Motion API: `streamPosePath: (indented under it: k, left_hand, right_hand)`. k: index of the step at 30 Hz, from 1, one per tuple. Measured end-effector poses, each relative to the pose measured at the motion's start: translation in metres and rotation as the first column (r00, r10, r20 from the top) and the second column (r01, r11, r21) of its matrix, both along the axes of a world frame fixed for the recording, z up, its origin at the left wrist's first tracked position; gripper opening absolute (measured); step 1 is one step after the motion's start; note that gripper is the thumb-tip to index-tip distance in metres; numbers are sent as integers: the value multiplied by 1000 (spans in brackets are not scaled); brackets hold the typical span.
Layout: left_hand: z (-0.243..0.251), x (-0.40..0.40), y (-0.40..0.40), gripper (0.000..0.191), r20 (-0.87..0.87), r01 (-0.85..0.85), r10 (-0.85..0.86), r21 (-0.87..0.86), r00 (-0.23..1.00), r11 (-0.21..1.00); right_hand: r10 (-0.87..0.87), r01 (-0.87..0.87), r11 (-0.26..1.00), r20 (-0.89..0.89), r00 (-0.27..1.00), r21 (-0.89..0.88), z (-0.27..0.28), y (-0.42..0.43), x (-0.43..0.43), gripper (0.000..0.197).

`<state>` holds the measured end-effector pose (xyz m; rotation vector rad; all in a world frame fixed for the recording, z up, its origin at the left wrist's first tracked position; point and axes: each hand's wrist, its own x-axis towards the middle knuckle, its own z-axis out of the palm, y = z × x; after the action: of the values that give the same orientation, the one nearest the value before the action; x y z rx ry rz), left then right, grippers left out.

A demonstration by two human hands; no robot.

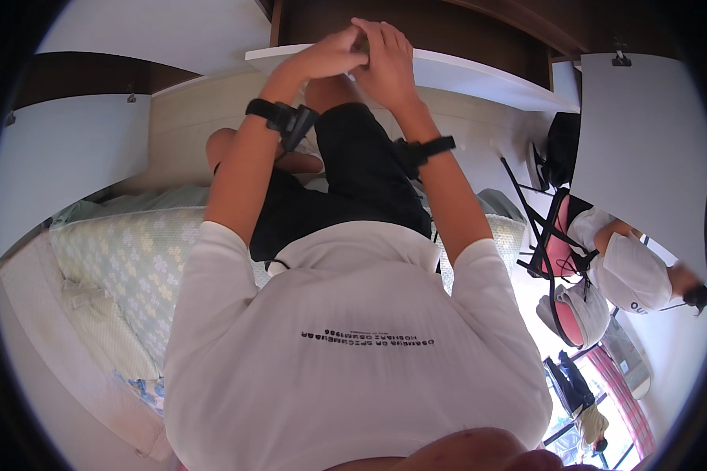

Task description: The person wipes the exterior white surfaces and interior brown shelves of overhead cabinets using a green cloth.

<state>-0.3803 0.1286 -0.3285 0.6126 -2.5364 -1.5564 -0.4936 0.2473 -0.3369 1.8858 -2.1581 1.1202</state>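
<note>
My left hand [336, 54] and my right hand [387, 62] meet over the white front panel [489, 79] of an open, brown-lined drawer or cabinet compartment. Their curled fingers surround a small greenish object [364, 46], mostly hidden between them; its kind cannot be told. Both thumbs are close together below it. A black strap with a dark device [288, 120] is on my left forearm, and another black strap [439, 147] is on my right. My bent leg in black shorts [359, 153] is below the hands.
A bed with a patterned cover [124, 259] lies behind me at left. White cabinet doors [76, 141] stand at both sides. To the right are a chair with pink parts [560, 235], a seated person [636, 271] and another person [589, 418] near a window.
</note>
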Motion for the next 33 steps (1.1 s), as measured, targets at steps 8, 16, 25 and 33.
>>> streamPosePath:
  k: [8, 16, 25, 33]
  left_hand:
    - [-9, 57, -34, 43, -71, -117, 94, -605, 993, 787]
    - [-60, 79, -41, 46, 213, 50, 140, -698, 967, 715]
    - [-81, 58, -7, 41, -223, -447, 466, -773, 856, 451]
    - [-81, 68, -14, 42, -151, -360, 421, -803, 894, 476]
  right_hand:
    - [-73, 75, 997, -162, 984, 9, -39, 18, -64, 29]
    - [-571, 589, 804, -166, 804, 89, -71, 139, -245, 38]
    - [-587, 664, 716, -329, 740, 216, -77, 101, -221, 54]
    - [-389, 412, 904, -180, 904, 116, -44, 66, -85, 46]
